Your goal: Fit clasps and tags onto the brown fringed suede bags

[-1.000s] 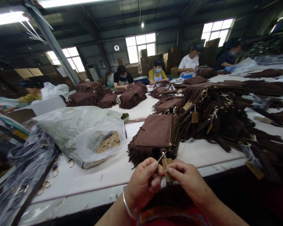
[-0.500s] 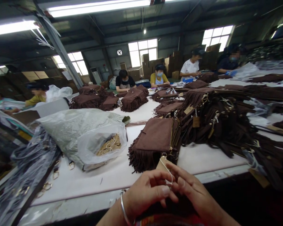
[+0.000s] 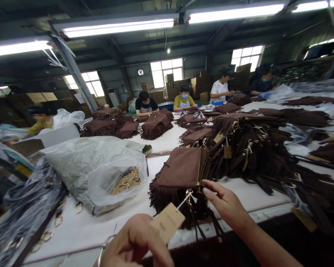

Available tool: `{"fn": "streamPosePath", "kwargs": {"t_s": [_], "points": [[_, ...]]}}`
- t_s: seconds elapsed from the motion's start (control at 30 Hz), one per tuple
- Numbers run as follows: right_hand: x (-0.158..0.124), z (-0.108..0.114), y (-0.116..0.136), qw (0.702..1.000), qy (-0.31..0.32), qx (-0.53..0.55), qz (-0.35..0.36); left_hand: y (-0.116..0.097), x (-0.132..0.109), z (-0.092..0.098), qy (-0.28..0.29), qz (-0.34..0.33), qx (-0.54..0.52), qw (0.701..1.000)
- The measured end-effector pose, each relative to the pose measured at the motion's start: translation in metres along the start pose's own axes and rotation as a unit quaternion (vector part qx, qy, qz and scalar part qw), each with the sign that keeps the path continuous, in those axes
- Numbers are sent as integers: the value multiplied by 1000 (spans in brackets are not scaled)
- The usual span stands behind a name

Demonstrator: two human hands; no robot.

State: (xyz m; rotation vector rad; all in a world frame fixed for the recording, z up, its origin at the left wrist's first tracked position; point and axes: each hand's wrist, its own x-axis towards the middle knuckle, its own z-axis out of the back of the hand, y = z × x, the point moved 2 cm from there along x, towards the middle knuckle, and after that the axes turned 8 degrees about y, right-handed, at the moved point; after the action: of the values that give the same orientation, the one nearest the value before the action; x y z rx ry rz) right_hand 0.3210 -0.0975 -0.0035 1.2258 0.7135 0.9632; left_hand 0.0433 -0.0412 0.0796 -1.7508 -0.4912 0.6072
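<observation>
Nearest me, at seven o'clock, my left hand (image 3: 136, 235) grips a tan paper tag (image 3: 168, 222), one corner hidden behind my fingers. A white string (image 3: 185, 200) runs from the tag towards one o'clock, up to the metal ring at the front of a fringed brown bag (image 3: 180, 167). That bag lies at twelve o'clock, topmost on a small stack near the edge of the white table (image 3: 246, 191). My right hand (image 3: 229, 204), at two o'clock, has index and thumb slightly parted with nothing visible between them, beside the bag's zipper corner; whether the tips touch it I cannot tell. Around nine o'clock lie plastic-wrapped straps (image 3: 30, 211) with metal clasps. At ten o'clock an opened plastic sack (image 3: 96, 178) shows more strung tags (image 3: 126, 180) inside. Between one and two o'clock rises a larger heap of brown bags (image 3: 239, 142). Farther off, from ten to one o'clock, co-workers (image 3: 185, 102) sit or stand.
</observation>
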Motion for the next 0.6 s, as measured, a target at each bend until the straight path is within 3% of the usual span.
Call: {"fn": "streamPosePath", "kwargs": {"t_s": [0.07,0.1,0.17,0.2,0.3,0.4,0.5,0.6], "points": [[8,-8,8,999,8,-34,4,-7,11,8,-15,-104,32,994],[10,-11,12,999,5,-43,6,-11,19,11,-52,-153,72,984],[14,-14,23,999,2,-36,14,-17,38,14,-131,-216,208,945],[15,-15,30,1000,4,-23,20,-18,48,11,-136,-231,291,918],[14,-20,54,998,19,22,53,-11,79,-8,-77,-255,461,846],[10,-27,71,993,51,50,94,-5,107,-26,-49,-270,507,818],[9,-18,55,992,42,87,82,-22,130,-25,-18,-262,520,813],[12,13,2,996,-53,59,39,-70,148,-1,-60,-251,526,810]]}}
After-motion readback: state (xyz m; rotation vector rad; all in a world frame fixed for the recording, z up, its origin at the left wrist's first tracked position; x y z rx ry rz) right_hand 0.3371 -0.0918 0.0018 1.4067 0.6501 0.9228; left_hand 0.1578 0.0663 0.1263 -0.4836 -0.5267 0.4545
